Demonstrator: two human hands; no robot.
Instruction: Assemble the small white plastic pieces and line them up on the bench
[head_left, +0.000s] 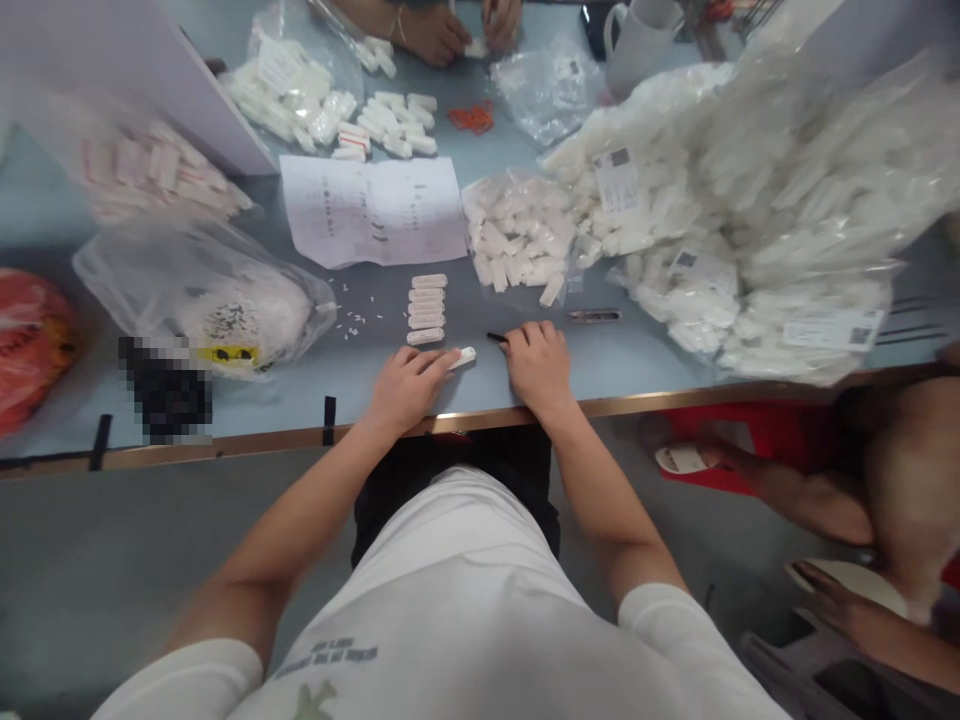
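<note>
Near the table's front edge, my left hand [410, 390] is closed on a small white plastic piece [463, 357], whose end sticks out past the fingertips. My right hand [538, 365] rests on the table with its fingers curled round a thin black tool [496, 338], its tip pointing left. Just above my left hand lies a short column of several white pieces [427, 308]. Tiny white bits [358, 320] are scattered left of that column. A small metal-coloured tool [595, 316] lies to the right of my right hand.
Printed paper [373, 212] lies beyond the column. Bags of white pieces [519, 225] fill the right side. A clear bag [225, 300] and a red bag [30, 345] are at left. Across the table, another person's hands [435, 35] work beside a mug [641, 45].
</note>
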